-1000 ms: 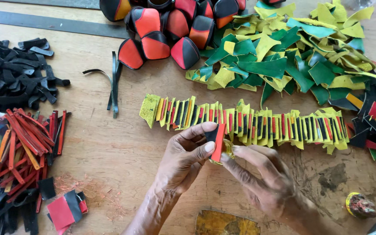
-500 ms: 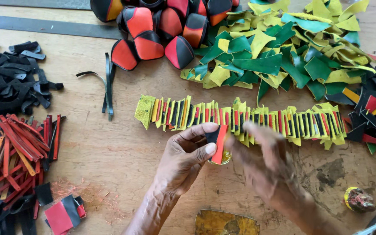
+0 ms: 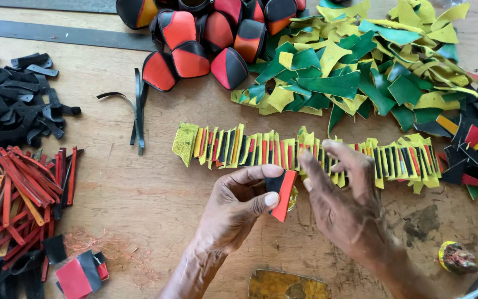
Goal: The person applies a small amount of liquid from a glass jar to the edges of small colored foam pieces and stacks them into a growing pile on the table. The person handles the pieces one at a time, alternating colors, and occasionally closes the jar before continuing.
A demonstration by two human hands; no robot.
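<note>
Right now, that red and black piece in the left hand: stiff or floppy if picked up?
Probably fairly stiff: the red and black piece stands straight from the left hand, pinched at one edge. Likely light, being thin. Flat, so unlikely to roll.

Both forearms are bare, with no sleeves, watch or bands in view. The left hand (image 3: 233, 213) and right hand (image 3: 344, 207) wear no gloves or rings; the nails are short, the knuckles creased and veined.

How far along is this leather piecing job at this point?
Done: a long row of yellow pieces with red and black strips lies laid out. In hand: the left hand pinches a red-and-black piece; the right hand hovers open beside it. Left: piles of red strips and green-yellow scraps.
</note>
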